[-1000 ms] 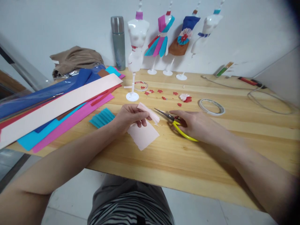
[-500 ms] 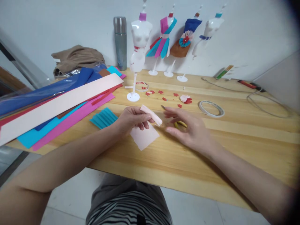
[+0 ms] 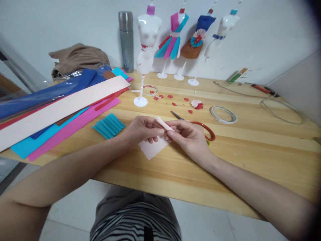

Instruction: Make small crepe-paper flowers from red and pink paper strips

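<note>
A narrow folded strip of pale pink crepe paper [image 3: 164, 124] is pinched at both ends above the table. My left hand [image 3: 144, 129] grips its left side, and my right hand [image 3: 187, 135] is closed on its lower right end. Beneath the hands lies a flat pale pink paper piece [image 3: 150, 149], partly covered by the fingers. Just behind my right hand rest scissors [image 3: 207, 128] with red and yellow on the handles, their blades pointing left. Left of my left hand sits a pleated teal paper [image 3: 109, 126].
Long coloured paper strips [image 3: 75, 107] cover the table's left side. A bare mannequin [image 3: 146, 43] stands near a thermos [image 3: 126, 43], with dressed mannequins [image 3: 174, 36] behind. Small red paper flowers [image 3: 170, 96], a pink-red flower [image 3: 197, 104] and a tape roll [image 3: 223, 114] lie beyond the hands.
My right hand has moved left from beside the scissors and closed on the right end of the pink paper. The paper looks narrower now. The view has shifted slightly.
</note>
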A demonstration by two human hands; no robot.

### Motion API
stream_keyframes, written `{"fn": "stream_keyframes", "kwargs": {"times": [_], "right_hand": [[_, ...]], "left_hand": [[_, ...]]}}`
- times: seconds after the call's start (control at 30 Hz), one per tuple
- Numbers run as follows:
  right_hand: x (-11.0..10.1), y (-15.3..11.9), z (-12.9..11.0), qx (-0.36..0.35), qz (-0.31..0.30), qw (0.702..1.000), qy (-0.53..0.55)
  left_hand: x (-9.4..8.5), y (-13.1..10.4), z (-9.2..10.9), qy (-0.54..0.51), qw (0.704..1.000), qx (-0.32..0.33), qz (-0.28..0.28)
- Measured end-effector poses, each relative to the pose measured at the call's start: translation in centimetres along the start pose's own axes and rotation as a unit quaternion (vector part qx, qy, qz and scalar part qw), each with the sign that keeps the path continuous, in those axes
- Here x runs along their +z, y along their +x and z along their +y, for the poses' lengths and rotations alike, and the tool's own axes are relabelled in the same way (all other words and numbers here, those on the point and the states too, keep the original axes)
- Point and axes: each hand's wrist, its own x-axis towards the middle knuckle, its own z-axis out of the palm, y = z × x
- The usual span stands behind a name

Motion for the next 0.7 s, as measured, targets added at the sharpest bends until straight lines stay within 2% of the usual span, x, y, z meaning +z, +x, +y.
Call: {"fn": "stream_keyframes", "kwargs": {"times": [0.23,0.4,0.53,0.7], "right_hand": [[0.01,0.00,0.18,0.040,-0.032,0.999,0.007],[-0.03,-0.12,0.24,0.027,-0.074,0.997,-0.013],[0.12,-0.21,0.24,-0.003,-0.056,0.998,-0.027],[0.36,-0.24,0.52,0.008,-0.032,0.999,-0.034]], "left_hand": [[-0.51,0.12,0.10,-0.011,0.999,0.014,0.039],[-0.49,0.05,0.33,0.006,0.999,0.037,0.020],[-0.50,0.01,0.39,0.012,0.999,0.033,0.021],[-0.50,0.06,0.33,0.010,0.999,0.020,0.023]]}}
